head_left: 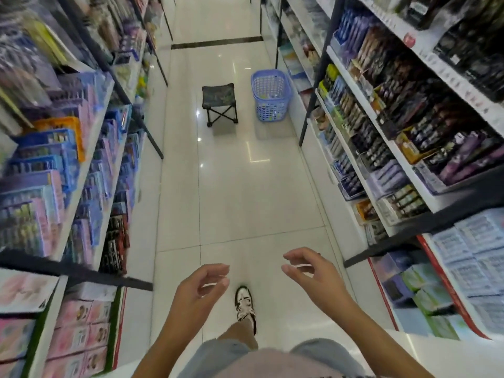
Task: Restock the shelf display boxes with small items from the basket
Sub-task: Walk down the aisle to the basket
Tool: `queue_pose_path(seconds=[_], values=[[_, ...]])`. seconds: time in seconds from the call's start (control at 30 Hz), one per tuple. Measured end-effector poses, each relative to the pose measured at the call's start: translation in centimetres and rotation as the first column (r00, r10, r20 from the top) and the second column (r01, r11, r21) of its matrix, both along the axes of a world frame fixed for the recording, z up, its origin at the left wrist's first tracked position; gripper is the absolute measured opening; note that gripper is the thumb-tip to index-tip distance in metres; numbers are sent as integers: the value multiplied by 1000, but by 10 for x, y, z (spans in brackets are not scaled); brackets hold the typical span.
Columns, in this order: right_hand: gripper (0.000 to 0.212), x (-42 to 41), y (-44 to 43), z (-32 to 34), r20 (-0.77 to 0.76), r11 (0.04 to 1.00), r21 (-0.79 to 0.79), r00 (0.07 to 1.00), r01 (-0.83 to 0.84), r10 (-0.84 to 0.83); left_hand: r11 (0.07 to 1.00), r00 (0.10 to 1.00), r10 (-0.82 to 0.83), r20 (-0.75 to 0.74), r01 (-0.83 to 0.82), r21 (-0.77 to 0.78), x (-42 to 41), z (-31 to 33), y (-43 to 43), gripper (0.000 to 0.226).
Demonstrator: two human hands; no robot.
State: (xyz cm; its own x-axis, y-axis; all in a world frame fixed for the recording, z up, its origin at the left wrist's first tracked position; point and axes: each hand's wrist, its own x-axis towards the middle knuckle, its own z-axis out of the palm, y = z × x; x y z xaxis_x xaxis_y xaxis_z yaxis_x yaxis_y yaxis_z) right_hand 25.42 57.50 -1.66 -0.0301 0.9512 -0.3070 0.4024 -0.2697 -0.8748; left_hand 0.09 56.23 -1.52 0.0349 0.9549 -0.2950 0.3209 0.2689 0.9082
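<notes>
Fingers point(215, 268) on both hands were loosely curled with thumbs apart from them, holding nothing. Left hand point(200, 287) and right hand point(308, 271) were held out low over the floor point(245, 200), near each other but not touching. One shoe point(245, 304) was forward, between and below them.

The basket point(270, 110) was blue plastic lattice, standing upright on the floor far down the aisle, just beside the base of the right shelving and well apart from the hands. A few small bits showed through the mesh near the bottom, too small to identify.

Handling guess: light, thin-walled, likely flexes a bit under load. Best hold is probably the top rim, two hands on opposite sides; I couldn't make out handles. The items are probably light, so pinch grips should do.

A folding stool point(219, 103) stood just left of the basket, with a gap between. It could catch a foot or crowd the left-side reach. The floor was glossy tile, possibly slick.

Display boxes point(381, 148) were packed tight on the right shelves, and the left shelves point(54, 165) were equally full but blurred. Projecting shelf edges narrowed the aisle.
</notes>
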Motion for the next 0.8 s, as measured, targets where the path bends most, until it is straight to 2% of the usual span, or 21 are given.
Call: queue_pose_path(seconds=[0.23, 0.47, 0.6, 0.8], values=[[12, 11, 98, -7, -24, 983, -52, 984, 177, -178, 993, 993, -116, 30, 115, 23, -7, 4, 161, 18], [13, 22, 215, -11, -10, 970, -82, 973, 229, -231, 995, 994, -99, 38, 99, 16, 0, 4, 286, 16], [14, 28, 308, -15, -12, 980, -54, 982, 189, -190, 999, 999, -37, 26, 37, -10, 3, -4, 347, 15], [13, 10, 451, -5, -14, 1000, -9, 1000, 21, -22, 998, 998, 63, -12, -63, -5, -5, -3, 429, 16]])
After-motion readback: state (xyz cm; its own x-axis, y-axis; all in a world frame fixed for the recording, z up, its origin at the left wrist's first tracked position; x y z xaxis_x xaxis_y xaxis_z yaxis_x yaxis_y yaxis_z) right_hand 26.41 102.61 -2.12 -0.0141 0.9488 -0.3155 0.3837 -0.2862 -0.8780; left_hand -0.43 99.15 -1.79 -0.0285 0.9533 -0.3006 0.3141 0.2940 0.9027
